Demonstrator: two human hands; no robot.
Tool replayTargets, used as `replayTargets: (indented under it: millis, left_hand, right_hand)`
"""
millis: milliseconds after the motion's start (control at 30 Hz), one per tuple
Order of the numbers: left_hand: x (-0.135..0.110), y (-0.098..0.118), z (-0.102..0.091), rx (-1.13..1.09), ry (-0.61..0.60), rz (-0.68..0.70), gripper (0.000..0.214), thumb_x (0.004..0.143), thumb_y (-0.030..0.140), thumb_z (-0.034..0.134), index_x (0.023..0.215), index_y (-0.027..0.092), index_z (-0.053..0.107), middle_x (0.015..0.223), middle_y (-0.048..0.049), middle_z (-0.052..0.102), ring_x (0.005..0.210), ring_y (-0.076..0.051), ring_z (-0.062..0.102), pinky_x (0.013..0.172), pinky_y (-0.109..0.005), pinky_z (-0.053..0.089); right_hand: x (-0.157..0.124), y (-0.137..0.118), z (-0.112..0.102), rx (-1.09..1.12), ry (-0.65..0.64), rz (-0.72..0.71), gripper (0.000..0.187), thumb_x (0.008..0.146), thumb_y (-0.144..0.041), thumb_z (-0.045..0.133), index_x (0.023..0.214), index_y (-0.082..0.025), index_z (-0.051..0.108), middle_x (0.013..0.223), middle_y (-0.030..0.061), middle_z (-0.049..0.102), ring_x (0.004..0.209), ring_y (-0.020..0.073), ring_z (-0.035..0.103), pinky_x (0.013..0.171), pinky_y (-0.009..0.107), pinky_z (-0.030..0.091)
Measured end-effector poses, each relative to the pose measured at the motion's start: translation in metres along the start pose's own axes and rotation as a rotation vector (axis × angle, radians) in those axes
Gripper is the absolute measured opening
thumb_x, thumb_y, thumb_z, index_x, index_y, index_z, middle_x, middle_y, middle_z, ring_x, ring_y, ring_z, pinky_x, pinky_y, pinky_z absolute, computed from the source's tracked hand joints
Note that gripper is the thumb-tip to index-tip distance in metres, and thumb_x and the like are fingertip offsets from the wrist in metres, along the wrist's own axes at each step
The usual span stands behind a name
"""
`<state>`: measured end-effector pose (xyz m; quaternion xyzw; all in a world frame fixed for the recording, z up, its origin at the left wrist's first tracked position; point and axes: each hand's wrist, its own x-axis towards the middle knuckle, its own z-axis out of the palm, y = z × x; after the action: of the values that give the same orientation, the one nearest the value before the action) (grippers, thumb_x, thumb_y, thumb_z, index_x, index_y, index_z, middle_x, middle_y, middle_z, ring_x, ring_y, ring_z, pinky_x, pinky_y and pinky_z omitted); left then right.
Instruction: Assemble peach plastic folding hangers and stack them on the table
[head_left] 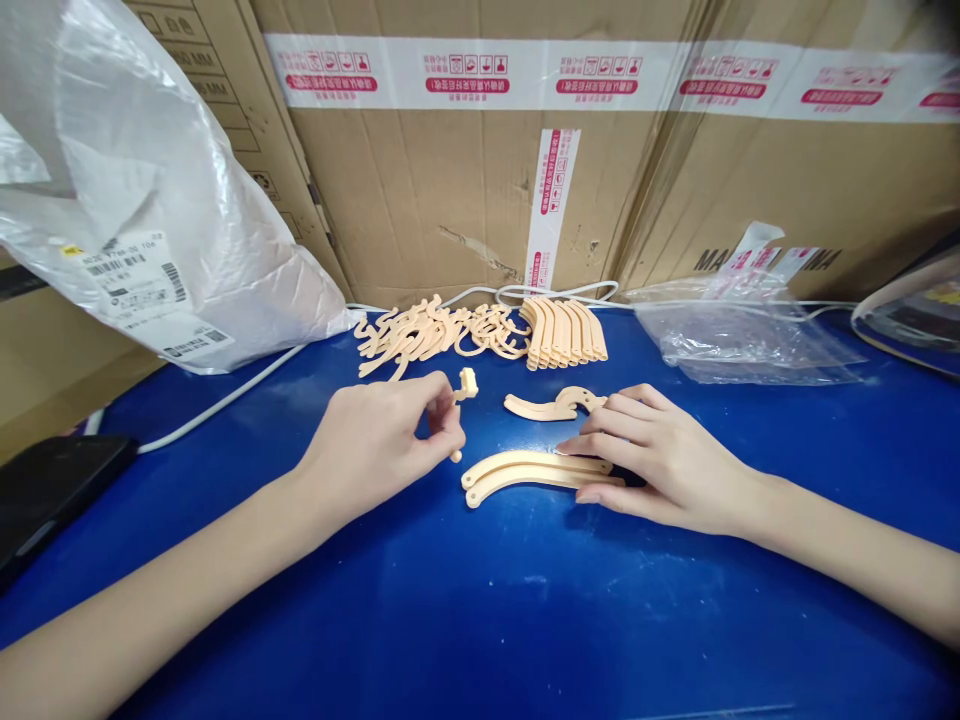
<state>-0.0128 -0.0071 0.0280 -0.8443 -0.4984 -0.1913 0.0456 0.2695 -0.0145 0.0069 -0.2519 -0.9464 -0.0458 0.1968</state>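
My left hand [382,430] is closed in a pinch on a small cream plastic piece [469,383]. A blocky end sticks up above the fingers and a rounded tip shows below; the middle is hidden. On the blue table, my right hand [660,455] rests with fingers spread around the right end of two curved cream plastic strips [525,472], which lie side by side. These strips have small holes at their left ends. Just beyond them lies another cream curved piece with a hooked part [551,405], its right end partly covered by my right fingers.
Behind are a heap of small cream hooked parts [420,330] and a row of curved strips [564,332]. Cardboard boxes [450,180] wall off the back. A large plastic bag [180,200] and black phone [60,490] are left; clear bags [735,335] lie right. White cable [225,405] crosses the table.
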Motion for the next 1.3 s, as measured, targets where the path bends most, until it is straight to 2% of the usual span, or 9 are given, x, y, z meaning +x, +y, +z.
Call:
replayTargets:
  millis: [133,233,333,433,500,600,700,900,1300]
  left_hand:
    - [-0.005,0.007,0.001,-0.014,0.013,0.152,0.018,0.083,0.022,0.039,0.073,0.019,0.053,0.054,0.0055,0.053,0.043,-0.009,0.044,0.047,-0.023,0.028]
    - [-0.009,0.016,0.004,-0.039,0.091,0.283,0.018,0.084,0.019,0.038,0.068,0.019,0.048,0.054,0.0054,0.050,0.044,-0.009,0.042,0.047,-0.024,0.026]
    - [-0.014,0.026,0.008,-0.066,0.140,0.378,0.021,0.084,0.018,0.039,0.064,0.020,0.044,0.051,0.0053,0.047,0.044,-0.010,0.040,0.047,-0.026,0.023]
    - [-0.017,0.031,0.013,-0.122,0.141,0.441,0.021,0.083,0.017,0.037,0.064,0.020,0.045,0.050,0.0051,0.046,0.042,-0.010,0.038,0.046,-0.027,0.022]
    - [-0.019,0.031,0.015,-0.171,0.129,0.473,0.020,0.083,0.016,0.038,0.065,0.020,0.047,0.051,0.0049,0.047,0.042,-0.010,0.038,0.045,-0.027,0.024]
    - [-0.022,0.031,0.016,-0.224,0.112,0.524,0.021,0.083,0.015,0.040,0.063,0.019,0.046,0.050,0.0049,0.047,0.042,-0.010,0.038,0.044,-0.027,0.026]
    - [-0.025,0.034,0.014,-0.260,0.111,0.556,0.025,0.083,0.014,0.040,0.059,0.020,0.043,0.050,0.0046,0.046,0.042,-0.010,0.037,0.044,-0.028,0.026]
    - [-0.031,0.043,0.010,-0.280,0.150,0.557,0.030,0.089,0.016,0.041,0.060,0.020,0.045,0.053,0.0041,0.051,0.043,-0.009,0.040,0.042,-0.030,0.026]
    - [-0.030,0.036,0.009,-0.189,0.158,0.587,0.022,0.093,0.022,0.047,0.071,0.020,0.048,0.061,0.0054,0.057,0.052,-0.009,0.051,0.050,-0.027,0.032]
  right_hand:
    - [0.003,-0.008,-0.005,0.073,0.084,0.079,0.030,0.094,-0.043,0.053,0.107,-0.017,0.061,0.087,0.0047,0.066,0.083,0.0189,0.057,0.074,0.033,0.036]
    - [0.005,-0.020,-0.011,0.248,0.096,0.181,0.033,0.095,-0.043,0.050,0.118,-0.020,0.055,0.085,0.0023,0.064,0.077,0.0166,0.057,0.072,0.032,0.040]
    - [0.004,-0.031,-0.016,0.465,0.076,0.212,0.052,0.095,-0.046,0.048,0.142,-0.026,0.037,0.102,0.0042,0.065,0.090,0.0176,0.061,0.080,0.031,0.047]
    - [0.002,-0.037,-0.019,0.574,0.066,0.231,0.062,0.097,-0.049,0.042,0.151,-0.029,0.020,0.121,0.0070,0.062,0.106,0.0191,0.059,0.088,0.030,0.049]
    - [0.003,-0.038,-0.019,0.535,0.068,0.230,0.054,0.098,-0.044,0.044,0.148,-0.031,0.029,0.122,0.0064,0.061,0.108,0.0186,0.058,0.089,0.030,0.049]
    - [0.005,-0.038,-0.017,0.412,0.068,0.197,0.032,0.096,-0.031,0.051,0.128,-0.029,0.058,0.100,0.0043,0.062,0.092,0.0154,0.059,0.079,0.026,0.049]
    - [0.007,-0.038,-0.015,0.309,0.108,0.138,0.020,0.095,-0.026,0.055,0.109,-0.024,0.069,0.081,0.0018,0.057,0.075,0.0122,0.053,0.067,0.024,0.045]
    - [0.008,-0.044,-0.011,0.059,0.125,-0.015,0.021,0.097,-0.028,0.050,0.096,-0.019,0.070,0.071,0.0013,0.057,0.065,0.0138,0.045,0.058,0.028,0.034]
    - [0.008,-0.043,-0.010,-0.079,0.137,-0.026,0.016,0.093,-0.020,0.052,0.083,-0.016,0.064,0.066,0.0012,0.055,0.062,0.0150,0.040,0.059,0.029,0.029]
